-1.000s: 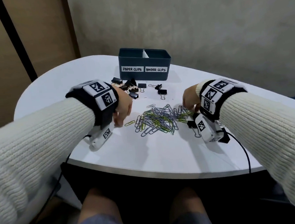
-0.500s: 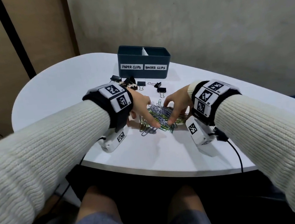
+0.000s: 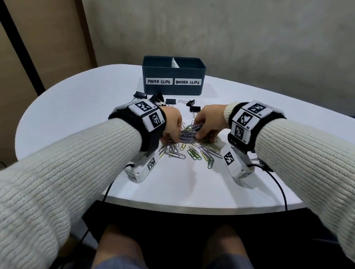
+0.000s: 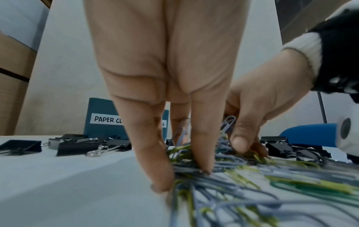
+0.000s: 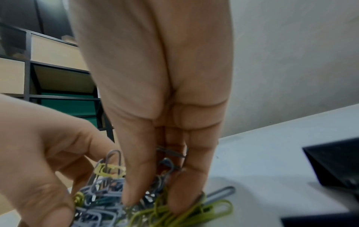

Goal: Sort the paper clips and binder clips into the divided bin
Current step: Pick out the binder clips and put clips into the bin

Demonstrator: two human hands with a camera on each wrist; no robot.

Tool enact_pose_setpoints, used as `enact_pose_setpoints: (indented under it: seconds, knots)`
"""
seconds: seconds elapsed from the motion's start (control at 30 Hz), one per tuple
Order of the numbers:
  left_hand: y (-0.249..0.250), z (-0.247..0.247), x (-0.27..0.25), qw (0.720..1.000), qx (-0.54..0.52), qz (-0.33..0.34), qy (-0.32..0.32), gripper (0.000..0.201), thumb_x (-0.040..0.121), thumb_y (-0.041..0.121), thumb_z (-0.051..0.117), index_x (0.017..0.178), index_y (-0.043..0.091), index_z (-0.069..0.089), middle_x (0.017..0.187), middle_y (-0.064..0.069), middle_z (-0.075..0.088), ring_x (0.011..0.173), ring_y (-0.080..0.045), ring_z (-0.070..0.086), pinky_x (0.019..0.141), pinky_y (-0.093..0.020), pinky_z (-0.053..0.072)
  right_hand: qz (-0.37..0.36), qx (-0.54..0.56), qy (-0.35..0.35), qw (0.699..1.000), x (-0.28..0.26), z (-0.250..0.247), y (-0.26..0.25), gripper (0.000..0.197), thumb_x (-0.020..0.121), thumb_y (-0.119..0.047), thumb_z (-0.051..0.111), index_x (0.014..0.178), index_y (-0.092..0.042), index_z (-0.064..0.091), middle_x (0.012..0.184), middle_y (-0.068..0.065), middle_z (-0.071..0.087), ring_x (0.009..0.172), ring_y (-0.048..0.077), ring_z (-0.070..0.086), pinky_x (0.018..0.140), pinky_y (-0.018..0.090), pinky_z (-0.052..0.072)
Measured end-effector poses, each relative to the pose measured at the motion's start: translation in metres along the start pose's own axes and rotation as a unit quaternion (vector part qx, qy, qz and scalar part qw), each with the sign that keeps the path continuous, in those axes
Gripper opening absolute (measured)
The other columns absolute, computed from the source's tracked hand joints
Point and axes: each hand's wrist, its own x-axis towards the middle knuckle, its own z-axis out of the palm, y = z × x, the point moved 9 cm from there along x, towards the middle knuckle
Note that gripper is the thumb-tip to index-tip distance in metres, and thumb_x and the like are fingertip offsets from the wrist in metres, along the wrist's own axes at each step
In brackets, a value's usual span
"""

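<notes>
Your left hand [image 3: 172, 123] and right hand [image 3: 209, 120] both curl their fingers around one bunch of paper clips [image 3: 188, 134] on the table [image 3: 79, 106], near the bin [image 3: 174, 76].

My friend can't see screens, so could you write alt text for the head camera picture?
Two hands, the left hand and right hand, gather a pile of coloured paper clips on a white table. Black binder clips lie beyond them, before a divided bin labelled PAPER CLIPS and BINDER CLIPS.

Glossy coated-wire paper clips [image 3: 193, 152], matt plastic bin [image 3: 175, 88], smooth white table [image 3: 179, 190].
</notes>
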Motion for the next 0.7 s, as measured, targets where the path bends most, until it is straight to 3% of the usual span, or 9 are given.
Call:
enact_pose_setpoints:
  seconds: [0.1,0.17,0.2,0.27,0.4,0.5,0.6,0.67,0.7]
  knots:
    - [0.003,-0.004,0.003,1.0,-0.002,0.015,0.014,0.022,0.083,0.003,0.07,0.1,0.007,0.056,0.082,-0.011,0.061,0.044,-0.015,0.059,0.025,-0.014,0.038,0.005,0.107,-0.031,0.994,0.004,0.005,0.006,0.028,0.083,-0.009,0.068,0.11,0.0,0.064,0.096,0.013,0.07,0.081,0.027,0.066,0.09,0.04,0.055]
    - [0.003,-0.007,0.006,0.999,-0.011,0.027,0.02,0.021,0.085,0.005,0.068,0.104,0.007,0.06,0.085,-0.012,0.063,0.036,-0.008,0.058,0.026,-0.014,0.039,0.004,0.158,-0.037,0.987,0.007,0.004,0.01,0.023,0.085,-0.004,0.065,0.107,0.003,0.063,0.085,0.01,0.066,0.072,0.023,0.063,0.086,0.037,0.056]
    - [0.001,-0.009,0.008,0.999,-0.02,0.033,0.023,0.021,0.085,0.005,0.068,0.105,0.006,0.062,0.083,-0.012,0.064,0.032,-0.003,0.057,0.03,-0.017,0.046,0.0,0.177,-0.037,0.984,0.008,0.003,0.011,0.022,0.086,-0.002,0.063,0.106,0.004,0.062,0.082,0.009,0.065,0.069,0.021,0.063,0.081,0.034,0.058]
    - [-0.003,-0.013,0.013,0.997,-0.051,0.046,0.025,0.025,0.085,0.004,0.068,0.109,0.001,0.063,0.083,-0.014,0.067,0.035,-0.003,0.059,0.05,-0.022,0.057,-0.007,0.21,-0.036,0.977,0.008,-0.003,0.011,0.021,0.087,0.001,0.06,0.108,0.007,0.061,0.078,0.009,0.063,0.066,0.019,0.061,0.069,0.025,0.059]
    - [-0.006,-0.04,0.014,0.993,-0.07,0.069,0.058,0.024,0.086,0.005,0.067,0.108,-0.002,0.064,0.091,-0.019,0.069,0.061,-0.019,0.066,0.075,-0.039,0.061,-0.031,0.234,-0.002,0.972,0.01,-0.03,0.005,0.016,0.088,0.001,0.059,0.103,0.001,0.062,0.074,0.008,0.061,0.061,0.016,0.058,0.055,0.017,0.058]
    - [-0.002,-0.072,0.012,0.989,-0.061,0.091,0.103,0.025,0.087,0.008,0.066,0.111,0.002,0.063,0.093,-0.017,0.07,0.071,-0.026,0.068,0.075,-0.035,0.059,-0.052,0.232,0.024,0.971,0.015,-0.059,-0.005,0.009,0.088,0.0,0.059,0.096,-0.001,0.064,0.074,0.008,0.062,0.055,0.012,0.062,0.053,0.016,0.057]
    - [-0.002,-0.11,0.013,0.982,-0.035,0.102,0.158,0.021,0.087,0.01,0.066,0.108,0.01,0.064,0.079,-0.006,0.066,0.05,-0.007,0.064,0.054,-0.015,0.054,-0.077,0.239,0.058,0.966,0.025,-0.093,-0.018,0.013,0.088,0.002,0.059,0.08,-0.008,0.061,0.072,0.008,0.061,0.043,0.005,0.062,0.051,0.016,0.057]
    - [-0.002,-0.139,0.017,0.975,-0.027,0.109,0.191,0.021,0.087,0.01,0.066,0.108,0.01,0.065,0.079,-0.004,0.064,0.038,0.002,0.058,0.046,-0.009,0.05,-0.092,0.246,0.076,0.962,0.033,-0.117,-0.03,0.014,0.088,0.002,0.059,0.079,-0.009,0.061,0.073,0.009,0.06,0.05,0.01,0.063,0.056,0.018,0.058]
    - [-0.002,-0.153,0.019,0.972,-0.022,0.11,0.208,0.023,0.087,0.01,0.066,0.109,0.009,0.065,0.082,-0.005,0.064,0.041,0.001,0.059,0.046,-0.009,0.05,-0.096,0.248,0.085,0.96,0.038,-0.128,-0.035,0.012,0.088,0.001,0.059,0.081,-0.009,0.062,0.074,0.009,0.061,0.057,0.014,0.063,0.06,0.02,0.058]
